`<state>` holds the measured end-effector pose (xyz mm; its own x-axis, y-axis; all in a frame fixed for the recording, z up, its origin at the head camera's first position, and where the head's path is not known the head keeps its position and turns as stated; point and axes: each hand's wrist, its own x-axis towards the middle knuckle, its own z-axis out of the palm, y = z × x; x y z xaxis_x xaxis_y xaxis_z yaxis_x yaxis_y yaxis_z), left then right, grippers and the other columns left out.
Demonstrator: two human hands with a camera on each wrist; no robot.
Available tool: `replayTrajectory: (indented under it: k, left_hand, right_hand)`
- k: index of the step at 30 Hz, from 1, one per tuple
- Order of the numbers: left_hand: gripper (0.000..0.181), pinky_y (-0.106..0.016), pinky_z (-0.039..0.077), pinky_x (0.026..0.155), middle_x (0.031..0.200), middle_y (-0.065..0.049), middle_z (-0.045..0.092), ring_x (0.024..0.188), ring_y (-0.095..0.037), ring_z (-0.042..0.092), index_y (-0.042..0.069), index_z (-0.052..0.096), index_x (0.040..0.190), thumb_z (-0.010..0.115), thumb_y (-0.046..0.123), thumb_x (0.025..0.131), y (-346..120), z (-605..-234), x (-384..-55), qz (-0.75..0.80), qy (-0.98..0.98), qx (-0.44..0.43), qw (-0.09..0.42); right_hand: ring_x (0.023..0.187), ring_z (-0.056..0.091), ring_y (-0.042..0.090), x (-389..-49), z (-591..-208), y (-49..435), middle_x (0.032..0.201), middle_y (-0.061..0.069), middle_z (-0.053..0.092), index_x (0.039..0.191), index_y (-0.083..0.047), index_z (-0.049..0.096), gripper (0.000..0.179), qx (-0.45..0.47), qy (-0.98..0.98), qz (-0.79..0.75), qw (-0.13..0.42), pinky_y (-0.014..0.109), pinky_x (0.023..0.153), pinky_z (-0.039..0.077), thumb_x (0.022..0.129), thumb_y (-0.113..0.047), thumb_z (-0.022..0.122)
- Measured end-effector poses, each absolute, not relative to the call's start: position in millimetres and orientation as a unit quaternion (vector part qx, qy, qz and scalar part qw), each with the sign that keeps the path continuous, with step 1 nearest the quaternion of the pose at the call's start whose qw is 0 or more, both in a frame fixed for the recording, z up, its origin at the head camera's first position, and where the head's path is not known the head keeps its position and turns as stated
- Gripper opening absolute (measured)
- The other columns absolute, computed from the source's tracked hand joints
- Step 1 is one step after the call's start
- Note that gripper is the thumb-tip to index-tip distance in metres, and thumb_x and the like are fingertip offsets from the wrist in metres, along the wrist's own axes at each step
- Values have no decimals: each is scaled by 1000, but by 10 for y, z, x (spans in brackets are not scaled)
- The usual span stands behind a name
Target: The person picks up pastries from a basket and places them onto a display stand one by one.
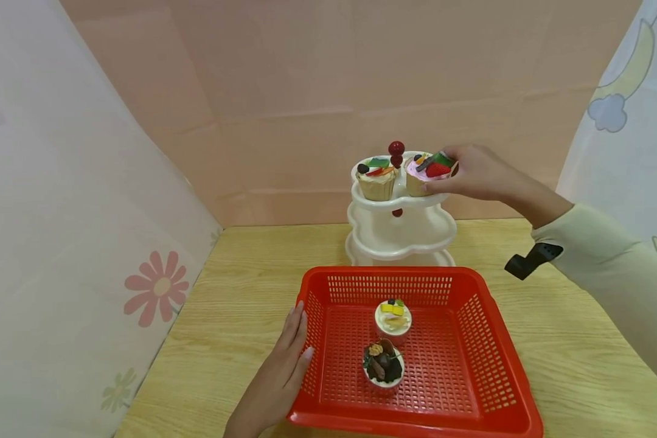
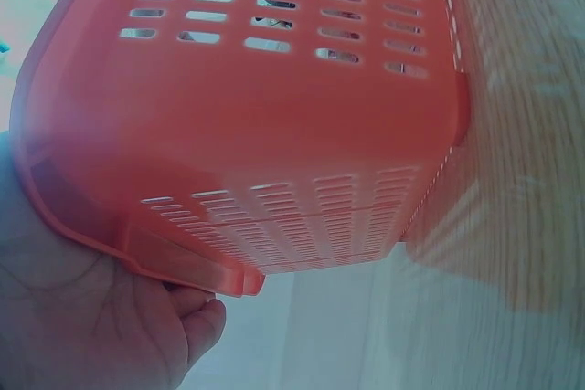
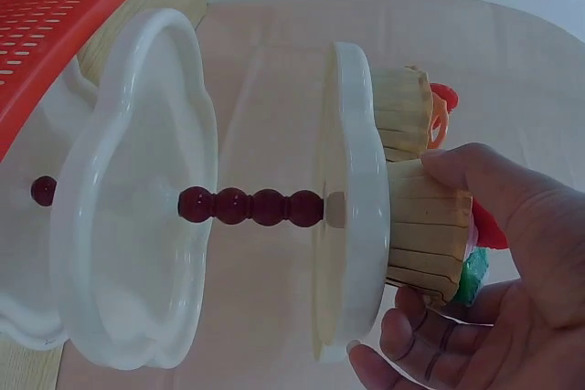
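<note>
My right hand [image 1: 479,173] pinches a cupcake with pink cream and a strawberry [image 1: 416,182] on the top tier of a white three-tier stand [image 1: 399,204]. In the right wrist view, thumb and fingers lie on opposite sides of its pleated tan wrapper [image 3: 425,226], whose base touches the tier. Left of it on that tier stands a white-cream cupcake with fruit [image 1: 378,187]. Fingers extended, my left hand [image 1: 276,371] rests along the left rim of a red basket [image 1: 416,271]. Inside the basket are a yellow-fruit cupcake [image 1: 393,319] and a chocolate-topped cupcake [image 1: 383,365].
The stand is directly behind the basket on a wooden table [image 1: 241,280]. Dark red beads [image 3: 251,205] form the post between its tiers. Behind the table hangs a plain peach cloth [image 1: 274,109]; a flower-printed cloth [image 1: 87,201] borders the left side.
</note>
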<state>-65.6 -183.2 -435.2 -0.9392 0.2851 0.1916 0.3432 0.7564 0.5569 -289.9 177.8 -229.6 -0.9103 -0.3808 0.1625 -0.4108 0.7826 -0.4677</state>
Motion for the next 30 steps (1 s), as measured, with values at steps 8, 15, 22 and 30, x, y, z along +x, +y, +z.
replayTrajectory:
  k: [8,15,22,30]
  left_hand:
    - [58,-45,33,103,158,9,1,143,-11,1,20,13,152,36,39,102,-1818,-4351,-655,-326,-933,-148,32]
    - [58,-45,32,104,158,8,1,144,-11,2,20,12,152,34,41,102,-1831,-4340,-656,-323,-933,-152,35]
    - [58,-45,28,106,159,5,1,144,-16,3,15,12,152,33,38,103,-1857,-4341,-651,-308,-936,-164,46]
    - [60,-46,32,103,159,7,1,144,-13,2,19,11,152,31,44,102,-1866,-4334,-641,-317,-935,-154,36]
  right_hand:
    - [78,49,26,-2928,-2312,1770,92,13,61,106,-2,58,63,196,-948,247,34,31,55,45,73,-54,75]
    - [76,50,26,-2918,-2318,1748,88,12,62,103,-3,59,65,182,-951,247,42,31,54,45,71,-57,75]
    - [73,50,26,-2932,-2326,1715,84,11,62,97,-5,60,61,178,-952,242,54,32,53,43,71,-58,74]
    - [76,51,25,-2937,-2346,1697,90,12,63,104,-5,59,62,188,-946,260,36,31,55,46,72,-56,74]
